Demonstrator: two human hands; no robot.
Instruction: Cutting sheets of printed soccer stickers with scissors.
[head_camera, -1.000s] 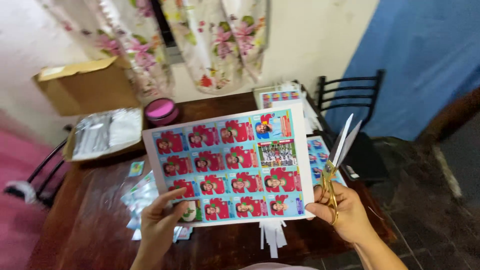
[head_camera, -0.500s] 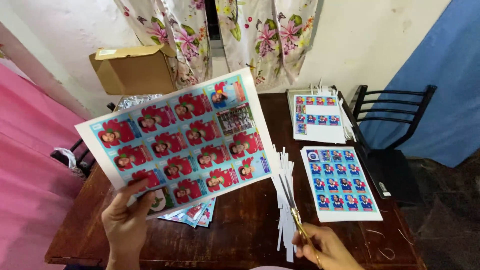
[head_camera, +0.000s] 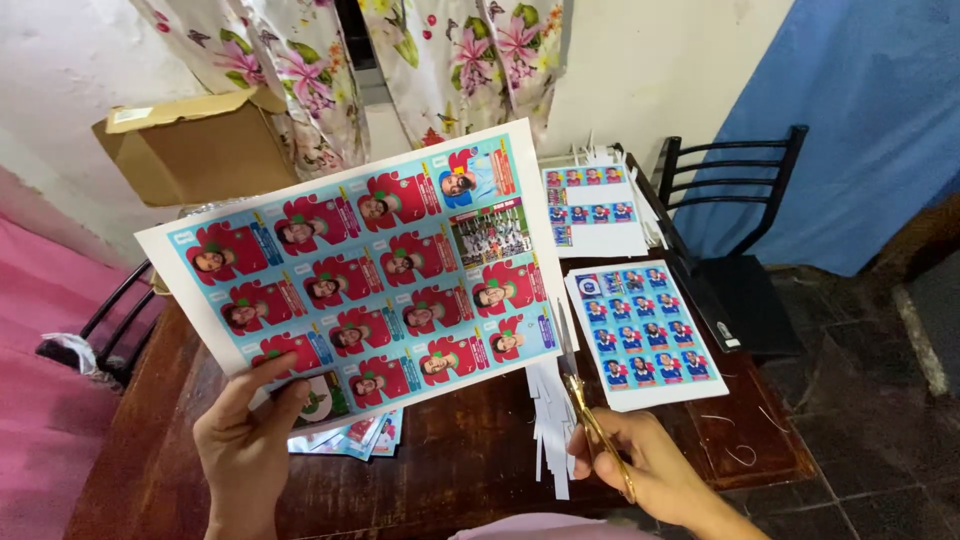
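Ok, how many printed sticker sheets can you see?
3 clear ones: the large sheet in the left hand, and two blue sheets on the table, near and far. More sheets are partly hidden beneath.

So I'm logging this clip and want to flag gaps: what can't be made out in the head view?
- Scissors: blades run up behind the edge of the printed sheet; open or closed is unclear.
- Left hand: wrist cut off by the bottom edge.
- Loose cards on the table: mostly covered by the sheet.
- Right hand: its fingers curl under, hiding the scissor handles.
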